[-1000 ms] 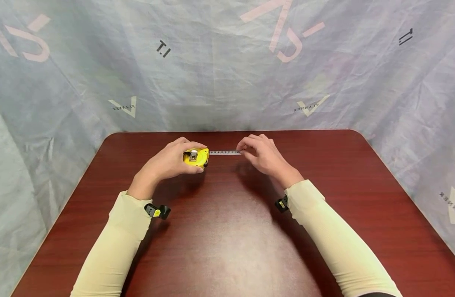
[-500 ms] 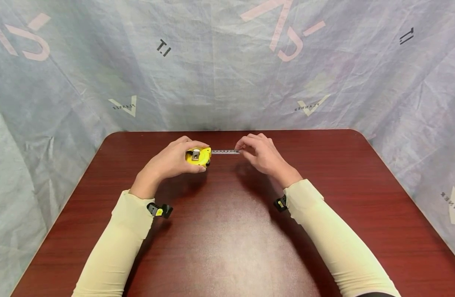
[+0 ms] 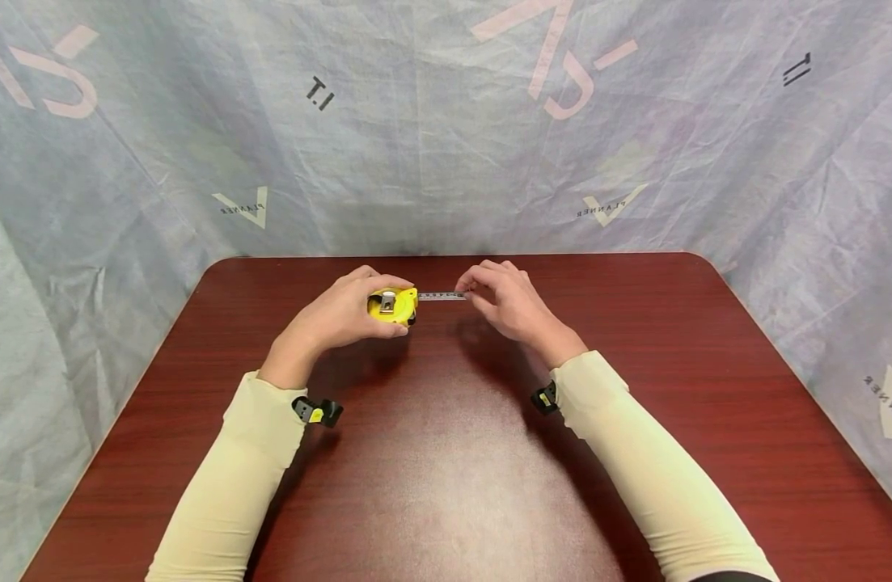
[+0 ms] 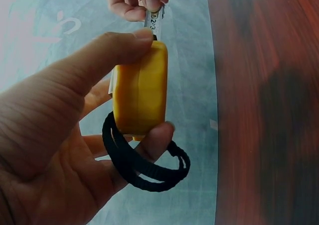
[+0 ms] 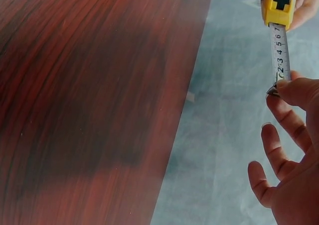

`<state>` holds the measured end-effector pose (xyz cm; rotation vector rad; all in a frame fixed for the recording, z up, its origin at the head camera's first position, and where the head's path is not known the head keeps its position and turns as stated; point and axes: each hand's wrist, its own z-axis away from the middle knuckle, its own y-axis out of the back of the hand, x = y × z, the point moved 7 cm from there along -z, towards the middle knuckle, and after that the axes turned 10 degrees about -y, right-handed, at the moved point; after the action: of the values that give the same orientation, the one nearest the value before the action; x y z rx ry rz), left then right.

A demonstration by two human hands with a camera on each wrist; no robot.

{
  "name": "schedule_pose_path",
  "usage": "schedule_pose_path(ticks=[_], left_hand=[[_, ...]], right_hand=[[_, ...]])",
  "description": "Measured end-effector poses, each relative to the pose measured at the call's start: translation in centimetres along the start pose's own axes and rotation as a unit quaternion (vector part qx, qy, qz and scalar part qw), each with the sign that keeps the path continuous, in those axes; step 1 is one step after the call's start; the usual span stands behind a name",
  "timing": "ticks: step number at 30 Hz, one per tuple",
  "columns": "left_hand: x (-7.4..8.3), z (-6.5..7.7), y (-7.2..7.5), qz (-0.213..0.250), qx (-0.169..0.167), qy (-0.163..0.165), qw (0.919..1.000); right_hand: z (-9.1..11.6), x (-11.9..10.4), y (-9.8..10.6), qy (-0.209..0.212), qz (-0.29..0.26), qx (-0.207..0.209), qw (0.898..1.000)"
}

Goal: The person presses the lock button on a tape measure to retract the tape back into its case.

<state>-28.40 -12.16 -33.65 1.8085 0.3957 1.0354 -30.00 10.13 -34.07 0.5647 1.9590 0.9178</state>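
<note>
My left hand (image 3: 334, 314) grips the yellow case of a tape measure (image 3: 396, 307), thumb and fingers on opposite edges. A black wrist strap (image 4: 144, 172) loops from the case near a fingertip in the left wrist view. From the case's mouth a short white blade (image 3: 441, 297) runs straight across to my right hand (image 3: 509, 301). Thumb and forefinger of that hand pinch the blade's end by its metal hook (image 5: 272, 90), the other fingers loosely bent. In the right wrist view, numbers from about 2 to 7 show on the blade. Both hands are above the table.
A dark red wooden table (image 3: 453, 453) lies beneath, its far edge just beyond the hands. Grey printed cloth (image 3: 431, 145) hangs behind and at both sides. Small black wrist cameras (image 3: 318, 411) sit at the sleeve cuffs.
The case in my left hand has moved slightly right and my right hand slightly left. The exposed length of blade between them has become shorter.
</note>
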Motion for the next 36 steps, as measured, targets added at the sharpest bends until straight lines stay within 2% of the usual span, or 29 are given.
schedule_pose_path(ticks=[36], left_hand=[[0.7,-0.5,-0.3,0.008,0.001,-0.01,0.9999]], right_hand=[[-0.7,-1.3,-1.1,0.011,-0.014,-0.006,1.0]])
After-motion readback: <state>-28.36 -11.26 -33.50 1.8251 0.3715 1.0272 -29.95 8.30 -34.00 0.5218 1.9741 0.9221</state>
